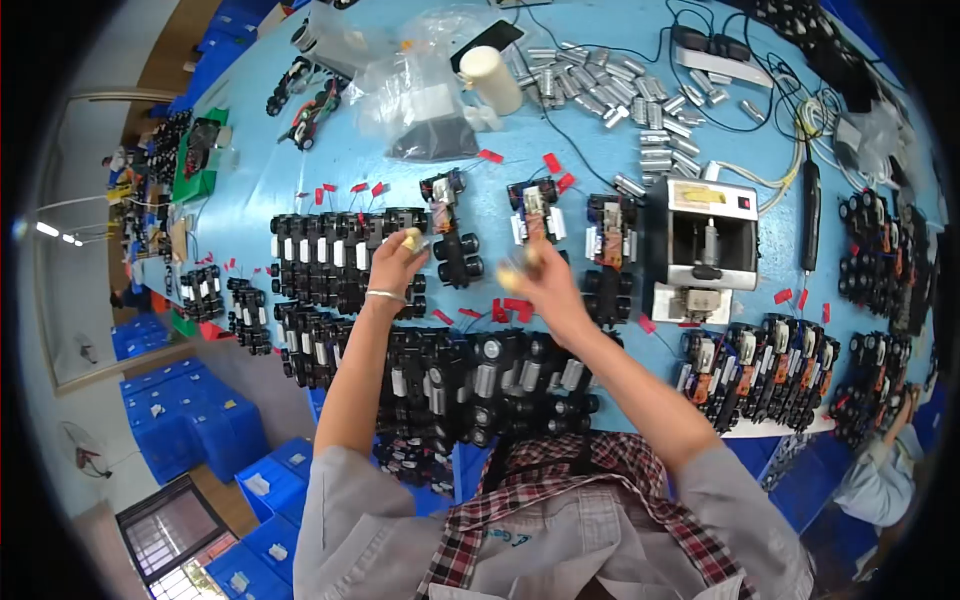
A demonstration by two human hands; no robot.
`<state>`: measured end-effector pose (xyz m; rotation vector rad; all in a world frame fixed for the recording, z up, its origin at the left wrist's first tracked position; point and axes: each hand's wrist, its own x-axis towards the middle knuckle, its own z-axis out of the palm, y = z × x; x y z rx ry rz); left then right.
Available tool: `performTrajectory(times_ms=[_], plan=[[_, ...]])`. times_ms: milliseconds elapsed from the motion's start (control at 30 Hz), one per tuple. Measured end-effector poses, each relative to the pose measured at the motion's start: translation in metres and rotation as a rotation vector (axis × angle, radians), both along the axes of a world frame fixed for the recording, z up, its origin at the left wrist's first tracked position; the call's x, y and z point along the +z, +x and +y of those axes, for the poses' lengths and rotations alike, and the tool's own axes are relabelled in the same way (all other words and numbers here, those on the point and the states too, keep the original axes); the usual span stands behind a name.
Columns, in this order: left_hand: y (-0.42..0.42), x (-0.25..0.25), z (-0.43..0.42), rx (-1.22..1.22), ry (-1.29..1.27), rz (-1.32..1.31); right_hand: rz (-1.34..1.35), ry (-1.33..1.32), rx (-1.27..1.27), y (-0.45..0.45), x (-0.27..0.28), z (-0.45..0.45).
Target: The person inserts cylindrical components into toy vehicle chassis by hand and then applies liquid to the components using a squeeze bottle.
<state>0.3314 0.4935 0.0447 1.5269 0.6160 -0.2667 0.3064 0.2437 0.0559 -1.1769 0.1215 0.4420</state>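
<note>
My left hand [398, 265], with a yellow cover on a fingertip, has its fingers drawn together at the right end of a row of black toy car chassis [322, 250]; anything pinched there is too small to make out. Just right of it lies a single wheeled chassis [455, 232]. My right hand [548, 290], blurred, reaches over the lower part of another chassis [535, 208] with silver cylinders at its sides. Its covered thumb and a finger are smeared, so the grip is unclear. A similar chassis [610, 240] lies to the right.
A metal-and-black machine [705, 240] stands right of the chassis. Silver cylinders [655, 115] are heaped behind, beside a white cup [490, 80] and plastic bags [415, 95]. More chassis [490, 375] line the front edge. Another person's sleeve [880, 480] shows at lower right.
</note>
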Motion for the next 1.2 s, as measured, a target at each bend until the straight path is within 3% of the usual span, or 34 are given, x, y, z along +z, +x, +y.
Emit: performTrajectory(times_ms=[33, 100, 200, 267, 367, 500, 600, 733, 800, 933, 1033, 1200], plan=[[0.003, -0.004, 0.006, 0.062, -0.07, -0.04, -0.057, -0.23, -0.007, 0.021, -0.012, 0.03], [0.014, -0.01, 0.018, 0.188, -0.202, -0.128, -0.089, -0.423, -0.18, 0.057, -0.023, 0.079], [0.035, -0.031, 0.003, 0.295, -0.061, -0.084, -0.031, -0.484, -0.344, 0.086, -0.055, 0.123], [0.039, -0.039, -0.002, 0.356, 0.003, -0.056, -0.003, -0.466, -0.338, 0.087, -0.07, 0.13], [0.03, -0.036, -0.011, 0.227, -0.001, -0.146, 0.064, -0.441, -0.328, 0.08, -0.086, 0.125], [0.028, -0.029, -0.011, 0.213, -0.057, -0.046, 0.089, -0.44, -0.238, 0.079, -0.091, 0.119], [0.028, -0.036, -0.007, 0.145, -0.02, -0.044, -0.053, -0.6, -0.002, 0.082, -0.094, 0.117], [0.026, -0.032, -0.011, 0.113, -0.068, -0.065, -0.135, -0.61, 0.075, 0.094, -0.094, 0.114], [0.031, -0.025, -0.015, 0.096, -0.099, -0.088, -0.08, -0.614, 0.003, 0.089, -0.088, 0.102], [0.024, -0.03, -0.024, 0.112, -0.405, 0.035, 0.013, -0.645, -0.132, 0.061, -0.081, 0.093], [0.029, -0.059, -0.031, 0.323, -0.498, 0.053, -0.037, -0.71, -0.219, 0.058, -0.077, 0.083], [0.035, -0.068, -0.025, 0.394, -0.41, 0.058, -0.065, -0.69, -0.156, 0.058, -0.076, 0.079]])
